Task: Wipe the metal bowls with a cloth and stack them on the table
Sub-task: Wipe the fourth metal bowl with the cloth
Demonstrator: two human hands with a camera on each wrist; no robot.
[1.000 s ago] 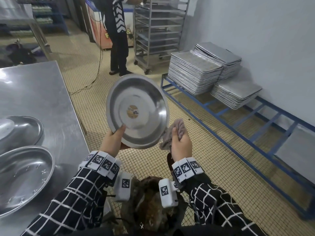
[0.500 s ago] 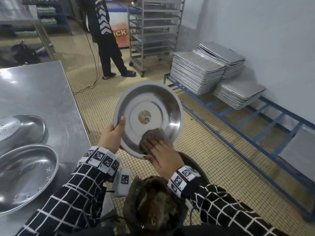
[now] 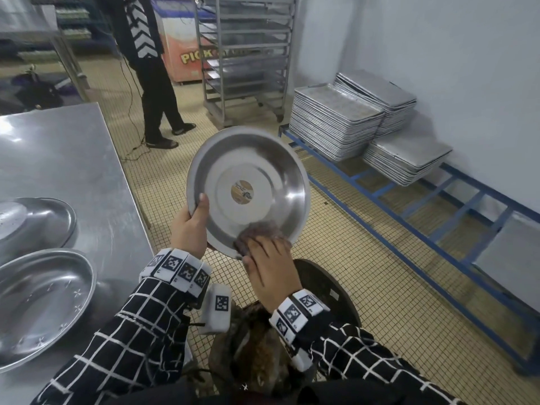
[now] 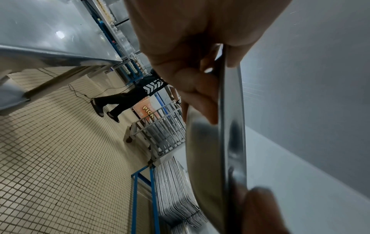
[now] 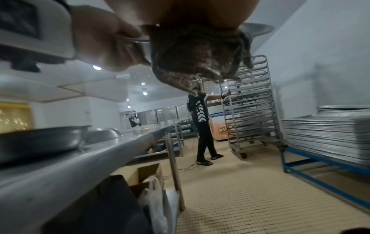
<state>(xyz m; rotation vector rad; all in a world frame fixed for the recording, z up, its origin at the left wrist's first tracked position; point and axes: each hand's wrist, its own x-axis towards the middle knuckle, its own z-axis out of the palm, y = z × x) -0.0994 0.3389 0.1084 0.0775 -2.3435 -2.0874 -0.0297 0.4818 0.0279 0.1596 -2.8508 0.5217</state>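
Left hand (image 3: 189,229) grips the tilted bowl's (image 3: 248,185) rim; right hand (image 3: 270,267) presses the cloth (image 3: 248,238), mostly hidden beneath its fingers.

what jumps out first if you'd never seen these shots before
The round shiny metal bowl, held up tilted at the centre of the head view, draws the eye: the left hand grips its rim while the right hand presses a brownish cloth on its lower inside. Next come the stacked grey metal trays on the blue rack at the right wall.
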